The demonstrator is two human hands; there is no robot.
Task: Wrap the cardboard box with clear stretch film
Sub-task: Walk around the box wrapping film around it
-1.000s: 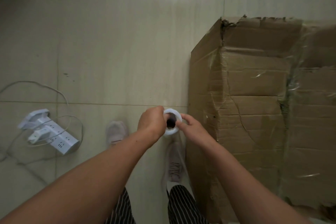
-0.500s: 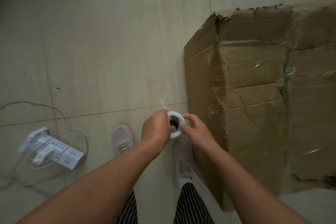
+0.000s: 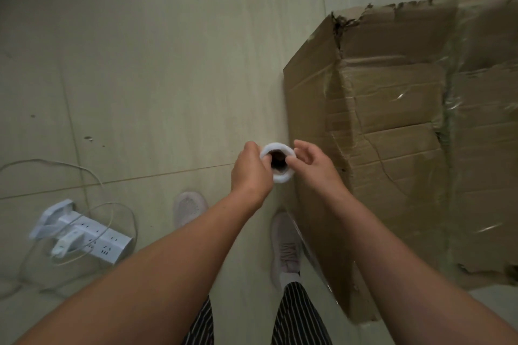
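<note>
A large worn cardboard box (image 3: 392, 134) stands on the floor at the right, its top and near side partly covered in shiny clear film. A white roll of stretch film (image 3: 278, 165) is held upright just left of the box's near corner, its dark core facing me. My left hand (image 3: 252, 173) grips the roll's left side with curled fingers. My right hand (image 3: 311, 165) holds the roll's right side, thumb at the core's rim and the other fingers loosely spread. Film stretches from the roll down along the box side.
A white power strip (image 3: 81, 235) with plugs and looping white cables lies on the tiled floor at the left. My two shoes (image 3: 286, 246) stand below the hands, the right one against the box's base.
The view has swung so the box sits farther right and more tilted. Both hands stay on the roll; my right fingers have spread more openly.
</note>
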